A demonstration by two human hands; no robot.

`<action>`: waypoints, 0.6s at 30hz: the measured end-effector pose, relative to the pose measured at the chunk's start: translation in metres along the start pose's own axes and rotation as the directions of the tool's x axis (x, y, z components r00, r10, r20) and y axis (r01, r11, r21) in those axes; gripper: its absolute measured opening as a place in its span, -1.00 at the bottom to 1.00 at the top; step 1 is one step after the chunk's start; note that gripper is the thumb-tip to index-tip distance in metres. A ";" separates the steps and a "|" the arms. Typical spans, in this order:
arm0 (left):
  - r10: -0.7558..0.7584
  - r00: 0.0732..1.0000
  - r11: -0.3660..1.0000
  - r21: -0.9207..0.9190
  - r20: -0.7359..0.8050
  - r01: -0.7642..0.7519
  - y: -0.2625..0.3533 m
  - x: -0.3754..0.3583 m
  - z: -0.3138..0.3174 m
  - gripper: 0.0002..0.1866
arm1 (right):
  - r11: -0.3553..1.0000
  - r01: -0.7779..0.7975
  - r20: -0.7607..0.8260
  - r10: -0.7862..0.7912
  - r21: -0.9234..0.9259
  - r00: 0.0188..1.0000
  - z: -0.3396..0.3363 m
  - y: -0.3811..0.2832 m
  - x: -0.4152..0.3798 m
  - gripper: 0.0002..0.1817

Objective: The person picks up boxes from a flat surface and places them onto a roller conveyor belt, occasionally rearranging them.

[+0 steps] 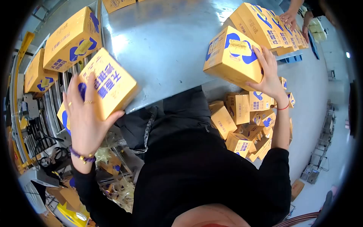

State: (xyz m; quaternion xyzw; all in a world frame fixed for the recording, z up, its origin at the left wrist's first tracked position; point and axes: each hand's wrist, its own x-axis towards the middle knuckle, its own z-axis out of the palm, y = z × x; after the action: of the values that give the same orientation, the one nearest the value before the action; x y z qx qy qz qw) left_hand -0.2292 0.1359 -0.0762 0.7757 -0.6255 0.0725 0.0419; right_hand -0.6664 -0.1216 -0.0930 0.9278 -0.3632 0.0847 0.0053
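My left hand is spread over a yellow carton with large blue lettering, thumb along its near edge and fingers across its top. That carton sits tilted between the table's left edge and the rollers. On the other side, my right hand grips a second yellow carton by its right side. Its visible faces carry a blue patch with a picture of pale food. This carton overlaps the table's right front corner in view; my fingers rest on its upper edge, the thumb low on its side.
A metal table lies ahead. More cartons stand on a roller conveyor at left. Another person's hand touches a row of cartons at back right. Below right is a heap of cartons.
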 end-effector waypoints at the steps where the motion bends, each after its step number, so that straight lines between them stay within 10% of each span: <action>1: 0.126 0.986 0.992 0.017 -0.111 -0.125 0.011 0.009 0.002 0.04 | 1.000 0.020 -0.015 -0.019 0.024 1.000 0.000 -0.005 -0.001 0.17; 5: 0.119 0.976 0.708 -0.674 -0.184 -0.213 0.115 0.043 0.011 -0.15 | 0.998 0.037 -0.037 -0.035 0.052 0.999 0.003 -0.021 -0.008 0.21; 9: -0.040 0.950 0.329 -0.902 -0.309 -0.279 0.213 0.116 0.094 -0.22 | 0.999 0.035 -0.041 -0.034 0.025 0.999 0.003 -0.025 -0.009 0.23; 11: 0.262 0.964 -0.258 -0.960 0.039 0.109 0.231 0.148 0.118 -0.16 | 1.000 -0.006 -0.021 0.006 0.013 1.000 0.001 -0.027 -0.010 0.23; 14: 0.122 0.976 0.009 -0.983 -0.179 -0.181 0.231 0.111 0.121 -0.16 | 0.997 -0.063 0.005 0.064 -0.054 0.998 0.004 -0.027 -0.006 0.25; 18: 0.513 0.853 0.421 -0.895 0.099 -0.150 0.156 0.039 0.041 -0.25 | 0.968 -0.211 -0.163 0.187 -0.139 0.969 0.034 -0.021 0.002 0.14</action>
State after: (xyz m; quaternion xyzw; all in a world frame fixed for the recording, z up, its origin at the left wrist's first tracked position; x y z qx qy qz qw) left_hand -0.3712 0.0587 -0.1147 0.5050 -0.7147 -0.3851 0.2931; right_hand -0.6458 -0.1100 -0.1253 0.8744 -0.4588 0.1254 0.0959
